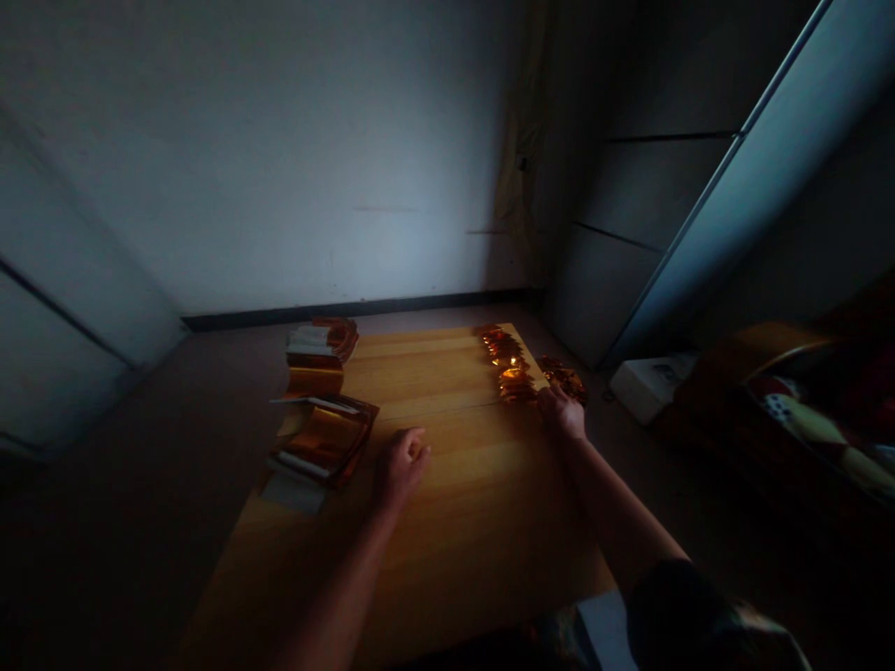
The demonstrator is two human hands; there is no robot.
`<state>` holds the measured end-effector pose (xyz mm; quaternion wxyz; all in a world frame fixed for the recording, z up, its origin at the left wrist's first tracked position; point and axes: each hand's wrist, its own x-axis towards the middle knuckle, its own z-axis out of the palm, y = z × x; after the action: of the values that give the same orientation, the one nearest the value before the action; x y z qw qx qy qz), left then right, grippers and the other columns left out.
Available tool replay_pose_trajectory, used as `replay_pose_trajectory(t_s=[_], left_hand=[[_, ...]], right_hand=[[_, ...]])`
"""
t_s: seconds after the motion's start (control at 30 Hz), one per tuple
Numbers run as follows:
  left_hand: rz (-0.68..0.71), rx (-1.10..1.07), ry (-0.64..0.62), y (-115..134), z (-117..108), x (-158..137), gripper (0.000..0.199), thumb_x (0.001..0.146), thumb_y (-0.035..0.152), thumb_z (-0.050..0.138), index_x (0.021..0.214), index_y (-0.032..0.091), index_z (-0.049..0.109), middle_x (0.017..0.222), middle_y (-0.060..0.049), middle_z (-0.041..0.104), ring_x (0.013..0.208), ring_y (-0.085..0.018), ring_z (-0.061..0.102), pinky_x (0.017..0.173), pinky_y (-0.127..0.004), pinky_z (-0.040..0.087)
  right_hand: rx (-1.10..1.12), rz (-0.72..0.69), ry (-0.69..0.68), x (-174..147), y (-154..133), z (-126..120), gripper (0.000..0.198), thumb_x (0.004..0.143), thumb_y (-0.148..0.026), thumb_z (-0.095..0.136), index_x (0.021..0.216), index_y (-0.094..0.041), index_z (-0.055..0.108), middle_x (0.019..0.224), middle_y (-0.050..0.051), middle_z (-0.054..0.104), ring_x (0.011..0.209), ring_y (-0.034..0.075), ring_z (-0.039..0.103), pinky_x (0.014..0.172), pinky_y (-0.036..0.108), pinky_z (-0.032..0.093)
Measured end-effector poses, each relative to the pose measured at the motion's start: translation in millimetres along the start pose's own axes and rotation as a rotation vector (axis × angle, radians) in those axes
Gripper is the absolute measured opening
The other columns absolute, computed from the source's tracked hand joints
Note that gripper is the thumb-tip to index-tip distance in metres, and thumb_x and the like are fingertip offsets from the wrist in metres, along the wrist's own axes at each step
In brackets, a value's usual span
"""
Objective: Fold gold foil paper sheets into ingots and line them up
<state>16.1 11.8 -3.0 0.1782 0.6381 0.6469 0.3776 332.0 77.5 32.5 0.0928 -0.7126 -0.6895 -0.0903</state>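
My left hand rests low over the middle of the wooden table. Its fingers are loosely curled, thumb apart from them, and nothing shows between them. At the table's right edge, my right hand is closed, and what its fingers hold is hidden. Just beyond it hangs a bunch of shiny copper-orange foil. A row of crinkled orange foil pieces lies on the table beside that hand. Left of my left hand lies a stack of glossy amber film sheets with pale strips among them.
A second stack of amber sheets lies at the table's far left corner. A pale sheet lies at the left edge. A white box stands right of the table, near a wooden chair with cloth on it. A wall rises behind.
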Motion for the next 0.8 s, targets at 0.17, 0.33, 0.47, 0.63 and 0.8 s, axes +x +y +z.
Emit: replay_pose_trajectory(t_s=[0.17,0.33,0.47,0.63,0.8], left_hand=[[0.005,0.01,0.001,2,0,0,0.025,0.071,0.022,0.057,0.095,0.019,0.064,0.078,-0.001,0.062,0.071,-0.014,0.058,0.068,-0.026,0.048],[0.014,-0.008,0.011,2,1,-1,0.024,0.071,0.022,0.057,0.094,0.018,0.064,0.079,-0.001,0.062,0.071,-0.014,0.058,0.067,-0.026,0.048],[0.028,-0.013,0.023,0,3,0,0.024,0.071,0.021,0.057,0.094,0.018,0.063,0.08,-0.002,0.063,0.071,-0.014,0.058,0.067,-0.026,0.048],[0.068,-0.012,0.027,-2,6,2,0.023,0.072,0.017,0.056,0.094,0.018,0.063,0.08,-0.002,0.064,0.071,-0.014,0.059,0.069,-0.027,0.049],[0.172,0.121,0.009,11,-2,2,0.021,0.077,0.01,0.049,0.088,0.017,0.065,0.086,-0.005,0.066,0.082,-0.016,0.061,0.076,-0.028,0.048]], right_hand=[[0.02,0.014,-0.043,-2,-4,-3,0.02,0.091,-0.025,0.045,0.094,-0.02,0.064,0.097,0.006,0.062,0.069,0.012,0.055,0.051,0.023,0.026],[0.027,0.034,-0.063,-5,-2,-9,0.019,0.089,-0.024,0.045,0.098,-0.021,0.063,0.098,0.005,0.062,0.068,0.012,0.056,0.051,0.023,0.027],[0.055,0.001,-0.016,-19,-9,-15,0.021,0.089,-0.021,0.043,0.093,-0.02,0.063,0.094,0.005,0.062,0.066,0.011,0.053,0.051,0.024,0.024],[0.202,-0.411,-0.068,-51,-55,-22,0.022,0.089,-0.02,0.042,0.08,-0.019,0.062,0.079,0.003,0.061,0.06,0.01,0.048,0.053,0.023,0.023],[0.292,-0.488,-0.055,-58,-113,-18,0.02,0.088,-0.021,0.045,0.078,-0.019,0.062,0.076,0.001,0.059,0.056,0.008,0.046,0.051,0.024,0.02]])
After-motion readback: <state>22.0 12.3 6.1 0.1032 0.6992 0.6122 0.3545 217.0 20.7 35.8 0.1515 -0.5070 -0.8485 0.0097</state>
